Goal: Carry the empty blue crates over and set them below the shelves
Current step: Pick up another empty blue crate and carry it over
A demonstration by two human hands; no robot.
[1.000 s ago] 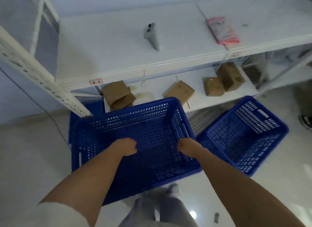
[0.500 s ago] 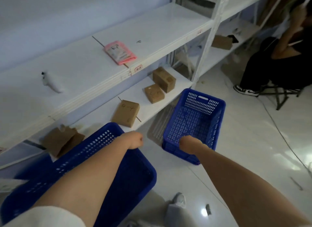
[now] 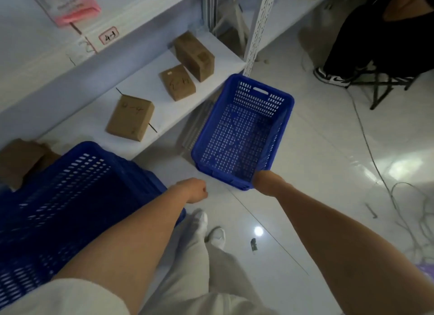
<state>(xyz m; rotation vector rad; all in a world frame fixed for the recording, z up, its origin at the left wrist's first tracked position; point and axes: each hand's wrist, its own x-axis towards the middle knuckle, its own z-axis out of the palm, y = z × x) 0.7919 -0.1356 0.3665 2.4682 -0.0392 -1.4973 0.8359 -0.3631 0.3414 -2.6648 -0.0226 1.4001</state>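
A glossy white tiled floor carries two empty blue crates, one partly under the lower shelf, beside loose cables. Three cardboard boxes sit on that shelf; a pink packet lies on the upper shelf.

Three brown boxes sit on the low white shelf. Two have black writing on top. More brown cardboard lies at the left end. A pink packet rests on the shelf above, near a small label on its edge. A person in black sits on a stool, wearing a black and white shoe. Gray cords curl on the shiny white floor.
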